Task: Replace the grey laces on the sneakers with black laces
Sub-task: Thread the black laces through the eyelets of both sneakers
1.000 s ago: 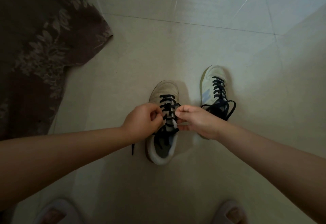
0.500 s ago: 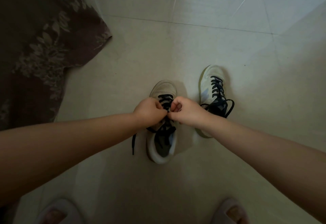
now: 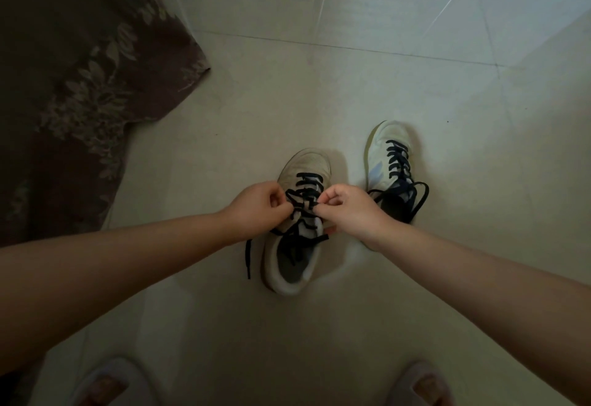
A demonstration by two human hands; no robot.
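Note:
Two pale sneakers stand on the tiled floor, toes pointing away from me. The near sneaker (image 3: 295, 264) carries a black lace (image 3: 305, 194) crossed over its tongue, with loose ends trailing over its opening and down its left side. My left hand (image 3: 256, 208) pinches the lace at the sneaker's left side. My right hand (image 3: 348, 210) pinches it at the right side. The far sneaker (image 3: 388, 149), to the right, has a black lace (image 3: 398, 162) threaded through, its ends looping loose at the ankle.
A dark floral cloth (image 3: 73, 85) covers the floor at the left. My two feet in light slippers show at the bottom edge, the left slipper (image 3: 105, 383) and the right slipper (image 3: 422, 383). Pale floor tiles (image 3: 351, 85) lie beyond the shoes.
My hands moved up the near sneaker toward its toe, came close together, then drew slightly apart along the lace crossings. The sneakers stayed in place.

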